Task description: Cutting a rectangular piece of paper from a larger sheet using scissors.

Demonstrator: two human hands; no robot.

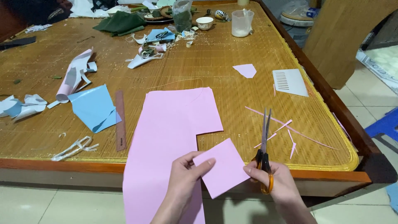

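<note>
Head view: a small pink paper square (222, 167) is being pinched by the left hand (186, 174), thumb on top, fingers underneath, just off the near edge of the bamboo-mat table (232, 95). The square's right corner is being touched by the right hand (275, 178), which is clenched around the orange handles of a pair of scissors (264, 145); the blades are being held shut and pointed away from the person, just right of the square.

Directly left of the square, a large pink sheet (166, 137) with a notch cut out is being left draped over the table edge. Right of the scissors, thin pink strips (286, 128) are lying scattered. Beyond the square, a small pink offcut (245, 70) and a white card (290, 81) are resting on the mat. Left of the large sheet, a brown ruler (120, 120) and a blue paper piece (94, 107) are lying. A clear measuring cup (242, 23) is standing at the far edge.
</note>
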